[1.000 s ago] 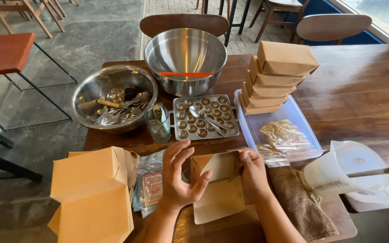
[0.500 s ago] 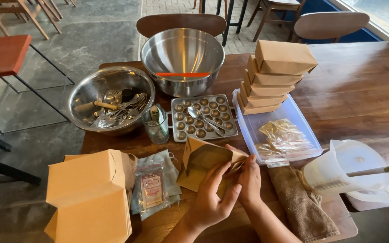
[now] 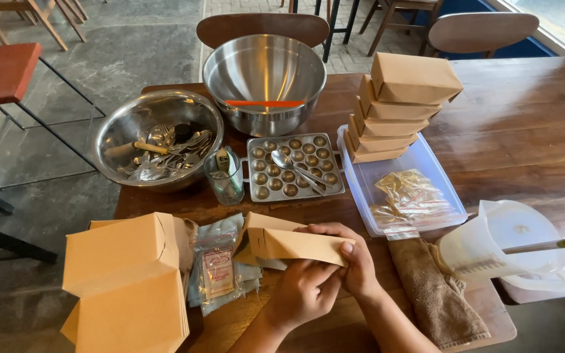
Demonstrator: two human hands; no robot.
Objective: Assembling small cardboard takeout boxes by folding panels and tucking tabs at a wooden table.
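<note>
A brown cardboard box (image 3: 281, 240), partly folded and lying on its side, is held just above the wooden table (image 3: 524, 131) near its front edge. My left hand (image 3: 301, 293) grips it from below. My right hand (image 3: 353, 260) pinches its right end, thumb on the flap. A stack of flat brown box blanks (image 3: 129, 281) lies to the left, with clear plastic sachets (image 3: 217, 265) between the stack and the box.
Behind the box are a metal tray of round moulds with a spoon (image 3: 293, 167), a small glass (image 3: 225, 176), a bowl of cutlery (image 3: 155, 144) and a large steel bowl (image 3: 264, 78). Folded boxes (image 3: 400, 111) stand in a clear plastic tray (image 3: 449, 196). A plastic jug (image 3: 505, 245) and a brown cloth (image 3: 436, 294) sit right.
The flat blank that my hands pressed on the table has been folded up into a box shape and lifted. Both hands have closed around it.
</note>
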